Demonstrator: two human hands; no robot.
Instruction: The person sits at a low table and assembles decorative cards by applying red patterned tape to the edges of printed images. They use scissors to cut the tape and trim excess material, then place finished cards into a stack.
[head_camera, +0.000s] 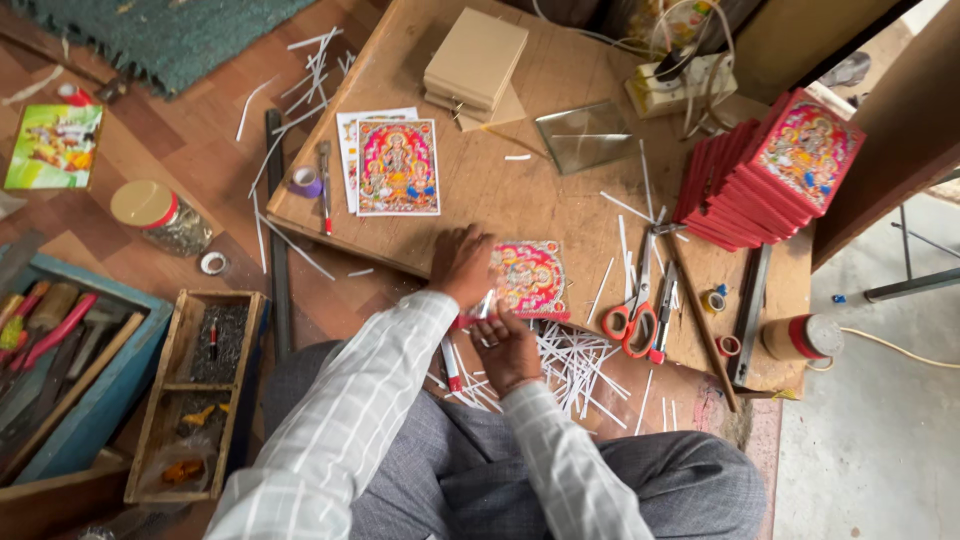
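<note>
A low wooden board (540, 200) carries a stack of red framed pictures (775, 170) at its far right. At its near edge lies a small red-bordered print (528, 277), just right of the left hand (460, 265), whose fingers press on its left edge. The right hand (505, 345), directly below, pinches that corner. A wooden tray (180, 400) on the floor holds dark nails.

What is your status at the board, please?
Left hand pressing small framed picture flat. Right hand gripping its near edge. Scissors and white paper strips alongside.
</note>
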